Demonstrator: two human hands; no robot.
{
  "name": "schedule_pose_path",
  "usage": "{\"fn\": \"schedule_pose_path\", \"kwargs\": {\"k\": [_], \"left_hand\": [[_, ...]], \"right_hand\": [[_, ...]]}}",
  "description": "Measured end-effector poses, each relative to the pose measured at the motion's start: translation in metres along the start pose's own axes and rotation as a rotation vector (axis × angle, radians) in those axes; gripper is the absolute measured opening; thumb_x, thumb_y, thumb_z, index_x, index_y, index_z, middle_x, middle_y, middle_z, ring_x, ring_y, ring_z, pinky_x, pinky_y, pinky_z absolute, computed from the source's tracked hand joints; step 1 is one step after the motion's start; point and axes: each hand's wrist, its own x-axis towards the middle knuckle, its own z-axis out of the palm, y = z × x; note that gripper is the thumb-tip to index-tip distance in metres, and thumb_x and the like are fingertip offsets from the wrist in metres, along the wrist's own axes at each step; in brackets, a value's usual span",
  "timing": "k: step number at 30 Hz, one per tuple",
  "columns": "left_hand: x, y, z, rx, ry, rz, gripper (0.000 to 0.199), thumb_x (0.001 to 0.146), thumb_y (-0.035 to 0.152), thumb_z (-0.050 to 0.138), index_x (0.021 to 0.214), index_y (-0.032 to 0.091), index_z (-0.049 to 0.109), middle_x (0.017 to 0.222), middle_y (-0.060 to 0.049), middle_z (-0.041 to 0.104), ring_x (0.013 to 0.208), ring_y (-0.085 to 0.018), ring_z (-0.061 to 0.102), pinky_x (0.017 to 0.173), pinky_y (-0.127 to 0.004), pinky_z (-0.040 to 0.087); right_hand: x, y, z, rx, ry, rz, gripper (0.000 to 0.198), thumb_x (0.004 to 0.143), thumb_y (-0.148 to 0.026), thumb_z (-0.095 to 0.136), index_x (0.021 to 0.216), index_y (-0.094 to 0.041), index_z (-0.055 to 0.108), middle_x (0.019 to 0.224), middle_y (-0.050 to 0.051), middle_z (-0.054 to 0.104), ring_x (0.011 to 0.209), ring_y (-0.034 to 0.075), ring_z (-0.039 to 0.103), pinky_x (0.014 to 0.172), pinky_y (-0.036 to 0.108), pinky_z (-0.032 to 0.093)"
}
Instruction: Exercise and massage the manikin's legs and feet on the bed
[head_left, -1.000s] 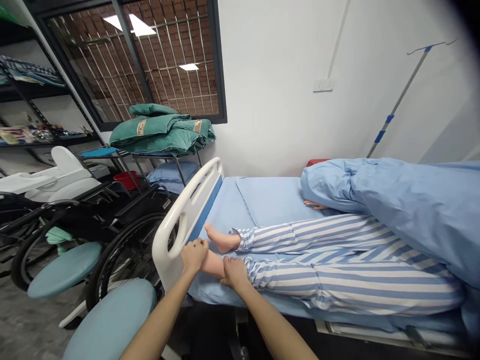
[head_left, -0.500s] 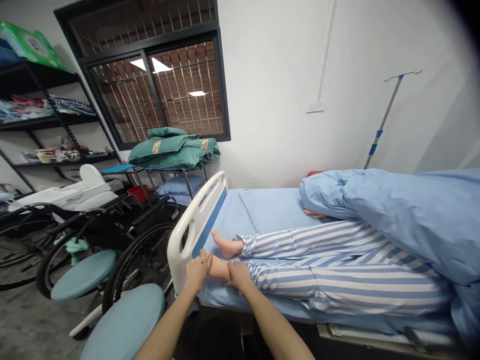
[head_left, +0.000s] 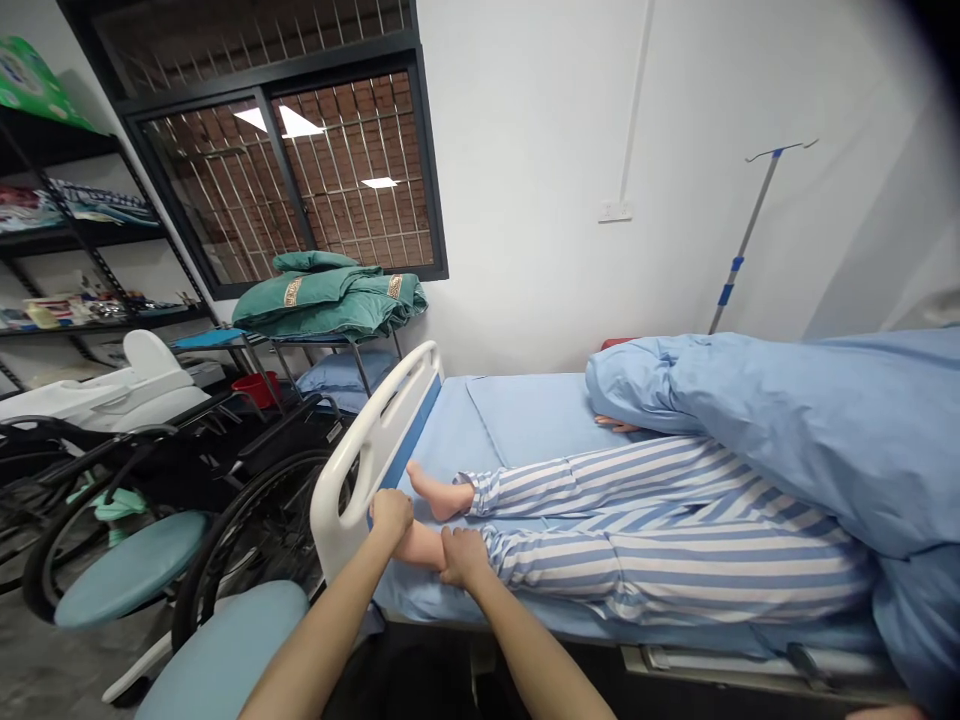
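Observation:
A figure in blue-and-white striped trousers lies on the bed, its bare feet toward the footboard. My left hand is closed around the toe end of the nearer foot. At the ankle of that same foot, just below the trouser cuff, my right hand is wrapped with its fingers partly hidden. The farther foot rests beside it on the sheet, untouched. A light blue quilt covers the upper body, and one hand of the figure shows at its edge.
The white footboard rises left of my left hand. Wheelchairs and round blue stools stand close at the left. Green folded bedding lies on a rack under the window. An IV pole stands behind the bed.
The view has turned slightly right, so the scene sits farther left. My left hand's fingers have curled more tightly over the toe end of the foot; my right hand stays at the ankle.

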Motion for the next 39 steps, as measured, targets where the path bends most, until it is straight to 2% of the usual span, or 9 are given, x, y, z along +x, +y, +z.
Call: {"fn": "schedule_pose_path", "kwargs": {"k": [7, 10, 13, 16, 18, 29, 33, 35, 39], "left_hand": [[0.029, 0.007, 0.006, 0.006, -0.184, -0.039, 0.026, 0.068, 0.025, 0.047, 0.072, 0.008, 0.067, 0.072, -0.02, 0.064, 0.068, -0.027, 0.059, 0.063, -0.039, 0.043], [0.034, 0.006, 0.007, -0.015, -0.173, 0.021, 0.027, 0.066, 0.025, 0.048, 0.078, 0.009, 0.066, 0.079, -0.018, 0.064, 0.074, -0.028, 0.059, 0.066, -0.039, 0.042], [0.033, 0.003, 0.009, -0.053, -0.043, 0.041, 0.034, 0.07, 0.029, 0.042, 0.09, 0.01, 0.063, 0.09, -0.017, 0.062, 0.084, -0.028, 0.057, 0.071, -0.038, 0.041], [0.026, 0.0, 0.012, -0.121, 0.164, -0.063, 0.041, 0.075, 0.035, 0.033, 0.089, 0.011, 0.063, 0.086, -0.016, 0.062, 0.079, -0.026, 0.058, 0.068, -0.035, 0.041], [0.021, -0.001, 0.014, -0.142, 0.238, -0.12, 0.045, 0.077, 0.038, 0.028, 0.086, 0.011, 0.063, 0.082, -0.016, 0.062, 0.076, -0.025, 0.058, 0.065, -0.035, 0.041], [0.002, 0.0, 0.032, -0.203, 0.393, -0.252, 0.037, 0.078, 0.034, 0.028, 0.08, 0.016, 0.061, 0.072, -0.009, 0.062, 0.068, -0.021, 0.057, 0.058, -0.028, 0.036], [-0.019, 0.002, 0.045, -0.227, 0.496, -0.25, 0.033, 0.08, 0.028, 0.026, 0.08, 0.019, 0.058, 0.081, -0.007, 0.06, 0.071, -0.016, 0.056, 0.055, -0.023, 0.034], [-0.025, 0.002, 0.046, -0.226, 0.496, -0.228, 0.033, 0.08, 0.028, 0.025, 0.083, 0.018, 0.057, 0.084, -0.007, 0.059, 0.072, -0.016, 0.056, 0.054, -0.023, 0.034], [-0.031, 0.0, 0.035, -0.21, 0.395, -0.174, 0.036, 0.08, 0.028, 0.026, 0.088, 0.013, 0.057, 0.083, -0.011, 0.059, 0.07, -0.02, 0.057, 0.057, -0.027, 0.036]], "right_hand": [[0.005, -0.001, 0.008, -0.01, 0.02, 0.027, 0.058, 0.047, -0.037, 0.065, 0.096, -0.014, 0.046, 0.085, 0.012, 0.058, 0.077, 0.027, 0.056, 0.066, 0.037, 0.041], [0.009, 0.0, 0.011, -0.012, 0.016, 0.032, 0.059, 0.046, -0.038, 0.066, 0.096, -0.014, 0.046, 0.084, 0.012, 0.058, 0.076, 0.027, 0.056, 0.065, 0.037, 0.041], [0.013, 0.001, 0.012, -0.013, -0.004, 0.051, 0.059, 0.046, -0.039, 0.066, 0.095, -0.014, 0.046, 0.083, 0.012, 0.058, 0.075, 0.027, 0.056, 0.064, 0.036, 0.041], [0.013, 0.001, 0.011, -0.015, -0.012, 0.065, 0.058, 0.046, -0.039, 0.067, 0.094, -0.015, 0.045, 0.083, 0.012, 0.058, 0.074, 0.026, 0.056, 0.064, 0.036, 0.041], [0.012, 0.001, 0.01, -0.018, -0.005, 0.06, 0.056, 0.046, -0.038, 0.066, 0.093, -0.015, 0.045, 0.082, 0.011, 0.058, 0.073, 0.026, 0.056, 0.063, 0.036, 0.04], [0.008, -0.001, 0.008, -0.027, -0.005, 0.065, 0.055, 0.048, -0.037, 0.067, 0.094, -0.016, 0.044, 0.084, 0.011, 0.057, 0.077, 0.026, 0.056, 0.065, 0.036, 0.04], [0.006, -0.002, 0.007, -0.015, 0.0, 0.063, 0.057, 0.047, -0.038, 0.067, 0.094, -0.016, 0.045, 0.085, 0.011, 0.058, 0.077, 0.027, 0.056, 0.065, 0.037, 0.04], [0.005, -0.002, 0.006, -0.017, 0.0, 0.052, 0.057, 0.048, -0.039, 0.067, 0.095, -0.016, 0.045, 0.086, 0.012, 0.058, 0.079, 0.026, 0.055, 0.066, 0.036, 0.04], [0.0, -0.004, 0.001, -0.03, -0.016, 0.037, 0.057, 0.05, -0.039, 0.066, 0.097, -0.015, 0.044, 0.088, 0.012, 0.057, 0.08, 0.025, 0.055, 0.067, 0.035, 0.04]]}}
